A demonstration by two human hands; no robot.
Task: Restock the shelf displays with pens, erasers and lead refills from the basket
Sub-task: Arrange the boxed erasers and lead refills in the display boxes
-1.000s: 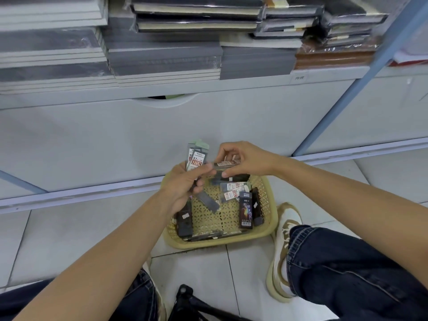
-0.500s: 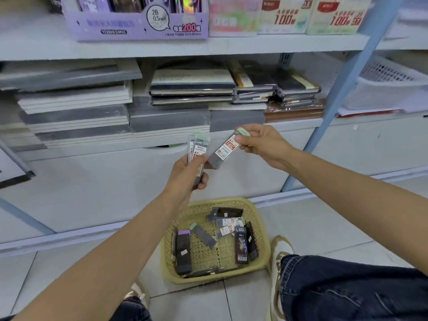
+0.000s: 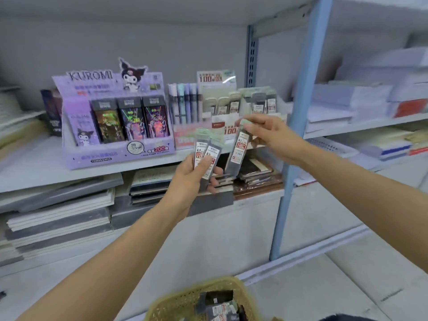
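My left hand grips two grey lead refill packs with green tops, held upright below the shelf edge. My right hand pinches the green top of a third lead refill pack, which hangs tilted just in front of the white refill display box holding matching packs. Left of it stands a purple Kuromi display box with dark refill boxes. The yellow woven basket sits on the floor at the bottom edge, with several packs inside.
A row of pastel pens stands between the two displays. Stacks of notebooks fill the shelf below. A blue shelf upright rises just right of my right hand. Paper reams lie on the right-hand shelves.
Both hands have risen from the basket to the display shelf, carrying the refill packs. The view has tilted up, so the basket has dropped to the bottom edge.
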